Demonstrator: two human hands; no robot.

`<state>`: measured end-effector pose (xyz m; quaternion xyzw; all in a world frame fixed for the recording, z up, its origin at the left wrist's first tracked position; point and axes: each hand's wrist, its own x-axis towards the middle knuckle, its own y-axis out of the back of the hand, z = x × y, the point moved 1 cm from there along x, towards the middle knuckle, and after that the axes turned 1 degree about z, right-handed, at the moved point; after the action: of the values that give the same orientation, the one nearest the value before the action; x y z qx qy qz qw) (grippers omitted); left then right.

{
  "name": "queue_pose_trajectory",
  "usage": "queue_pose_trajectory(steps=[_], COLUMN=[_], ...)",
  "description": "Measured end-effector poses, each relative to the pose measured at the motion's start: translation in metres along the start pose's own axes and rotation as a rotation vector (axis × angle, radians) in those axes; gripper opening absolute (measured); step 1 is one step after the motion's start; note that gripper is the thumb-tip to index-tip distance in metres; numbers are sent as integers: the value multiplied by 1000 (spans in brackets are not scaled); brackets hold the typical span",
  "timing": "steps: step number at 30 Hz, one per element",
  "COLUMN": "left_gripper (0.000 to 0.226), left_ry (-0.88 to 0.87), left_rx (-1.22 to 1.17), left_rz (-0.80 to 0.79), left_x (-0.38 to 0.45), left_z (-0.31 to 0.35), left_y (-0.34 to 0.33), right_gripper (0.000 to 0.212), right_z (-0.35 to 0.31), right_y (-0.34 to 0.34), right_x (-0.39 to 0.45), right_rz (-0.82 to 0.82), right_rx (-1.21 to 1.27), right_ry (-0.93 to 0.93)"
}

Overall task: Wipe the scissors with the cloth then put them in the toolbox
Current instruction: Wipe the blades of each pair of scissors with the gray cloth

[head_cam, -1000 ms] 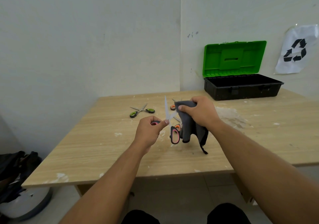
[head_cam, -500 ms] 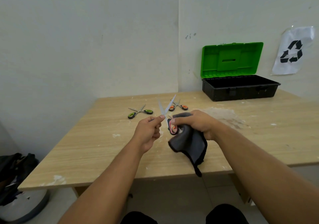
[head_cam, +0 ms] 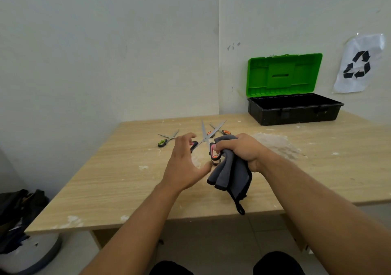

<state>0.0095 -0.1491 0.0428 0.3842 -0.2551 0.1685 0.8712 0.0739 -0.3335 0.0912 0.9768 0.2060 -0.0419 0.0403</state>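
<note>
Whereas half a second earlier the left hand pinched one handle, its fingers now spread free, and the right hand alone grips scissors and cloth above the table. The wipe looks finished; the toolbox waits far right, lid open.

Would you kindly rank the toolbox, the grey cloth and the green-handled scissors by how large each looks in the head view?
1. Black plastic toolbox with open green lid, clearly largest.
2. Grey cloth bunched in the right hand; it is nearer the camera, so its size is flattered.
3. Green-handled scissors, smallest.
</note>
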Motion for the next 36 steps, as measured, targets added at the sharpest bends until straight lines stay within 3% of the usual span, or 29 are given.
queue_pose_trajectory(steps=[2,4,11,13,16,18,20,24,29,33,36], left_gripper=[69,55,17,12,12,19,19,17,21,25,32], left_ry=[-132,-156,-258,-140,272,520,613,627,598,617,623], left_rx=[221,359,276,28,-475,-779,-972,-1045,-1016,-1005,-967], left_rz=[52,116,206,265,366,383,418,460,442,451,467], left_x=[-1,2,9,9,13,16,17,18,16,16,15], left_z=[4,9,10,10,12,11,11,17,30,34,30], left_y=[-7,-8,-13,-16,-18,-18,-17,-17,-22,-26,-26], right_gripper=[8,4,38,38,33,30,25,10,7,9,12], right_z=[1,-1,-7,-9,-7,-3,3,5,1,1,6], right_y=[-3,-7,-9,-7,-6,-6,-8,-19,-38,-49,-49], right_x=[0,-1,-4,-4,-6,-4,-1,-8,-11,-9,-6], right_rz=[-1,-2,-79,-93,-47,77,233,460,577,567,441], right_rx=[40,48,39,51,69,-3,-184,-374,-561,-769,-882], right_ry=[7,6,83,83,36,96,259,646,895,970,1017])
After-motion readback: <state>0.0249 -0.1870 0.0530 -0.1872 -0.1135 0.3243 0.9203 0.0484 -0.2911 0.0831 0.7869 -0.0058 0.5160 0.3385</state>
